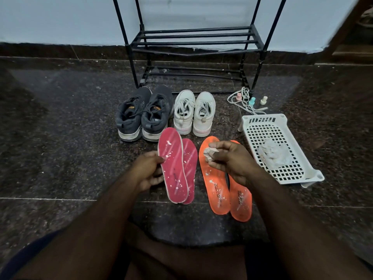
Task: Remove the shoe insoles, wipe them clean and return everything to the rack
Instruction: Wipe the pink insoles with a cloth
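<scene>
A: Obs. The held pink insole is raised over the second pink insole on the floor; the left hand pinches its left edge. White flecks dot it.

B: The right hand is curled around a wad of tissue, above the orange insoles.

A: Advice: support the insole flat and wipe heel to toe, so flecks fall clear of the shoes.

B: Room: dark sneakers and white sneakers lie just beyond; the white basket is at right, with what looks like crumpled tissue inside. The rack is behind; open floor lies left.
</scene>
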### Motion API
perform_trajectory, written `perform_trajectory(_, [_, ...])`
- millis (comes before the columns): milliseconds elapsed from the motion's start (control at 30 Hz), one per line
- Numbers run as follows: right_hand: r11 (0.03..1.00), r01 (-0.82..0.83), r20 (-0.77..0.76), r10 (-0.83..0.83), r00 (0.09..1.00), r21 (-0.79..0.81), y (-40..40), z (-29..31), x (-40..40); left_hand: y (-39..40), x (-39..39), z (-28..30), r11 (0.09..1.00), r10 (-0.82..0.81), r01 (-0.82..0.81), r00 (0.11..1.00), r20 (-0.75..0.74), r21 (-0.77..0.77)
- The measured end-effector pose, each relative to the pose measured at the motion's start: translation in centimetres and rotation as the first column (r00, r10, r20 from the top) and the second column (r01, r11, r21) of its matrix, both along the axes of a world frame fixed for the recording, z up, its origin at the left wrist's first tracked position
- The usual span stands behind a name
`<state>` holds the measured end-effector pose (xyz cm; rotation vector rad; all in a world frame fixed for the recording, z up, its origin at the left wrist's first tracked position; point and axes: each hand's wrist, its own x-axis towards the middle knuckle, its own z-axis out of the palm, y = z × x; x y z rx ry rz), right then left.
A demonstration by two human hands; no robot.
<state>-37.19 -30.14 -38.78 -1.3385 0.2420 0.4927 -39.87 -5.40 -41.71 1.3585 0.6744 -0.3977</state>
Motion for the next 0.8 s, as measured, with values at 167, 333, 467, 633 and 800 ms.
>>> perform_trajectory(167, [1.000, -0.004, 0.067, 0.003, 0.998, 0.009, 0.2, 1.6, -0.9, -3.5, -1.2, 2.2, 0.976, -0.059, 0.074, 0.995, 0.078, -0.206])
perform_trajectory(333, [0.997, 0.038, 0.079, -0.042, 0.996, 0.061, 0.0, 2.6, -2.1, -6.4, -2.6, 2.9, 0.938, 0.036, -0.013, 0.998, 0.059, -0.346])
perform_trajectory(467, [0.996, 0.067, 0.082, -0.071, 0.994, 0.055, 0.3, 3.0, -2.8, -7.6, -3.2, 3.4, 0.866, 0.123, -0.070, 0.989, 0.077, -0.494])
perform_trajectory(633, [0.998, 0.058, 0.118, -0.056, 0.991, -0.011, 0.5, 3.2, -3.1, -8.1, -3.1, 3.0, 0.826, 0.149, -0.083, 0.986, 0.072, -0.558])
perform_trajectory(800, [0.995, 0.096, 0.142, -0.092, 0.986, -0.023, 0.0, 3.0, -2.3, -7.7, -1.6, 2.5, 0.821, 0.102, -0.048, 0.993, 0.063, -0.570])
